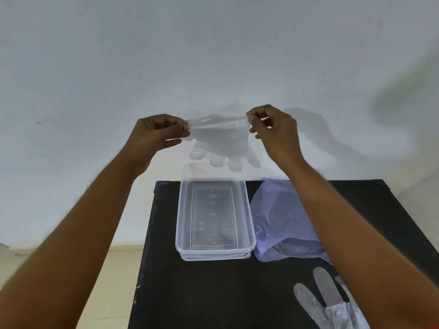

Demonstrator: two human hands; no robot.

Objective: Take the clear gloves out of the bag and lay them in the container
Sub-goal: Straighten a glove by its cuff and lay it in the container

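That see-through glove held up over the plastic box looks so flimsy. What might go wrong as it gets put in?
1. The clear glove is only pinched at its cuff corners by the left hand and right hand; it could slip free.
2. It hangs past the far end of the container, so lowered straight down it might drape over the rim.
3. The right forearm passes above the bag and another glove, and could brush them off the table.
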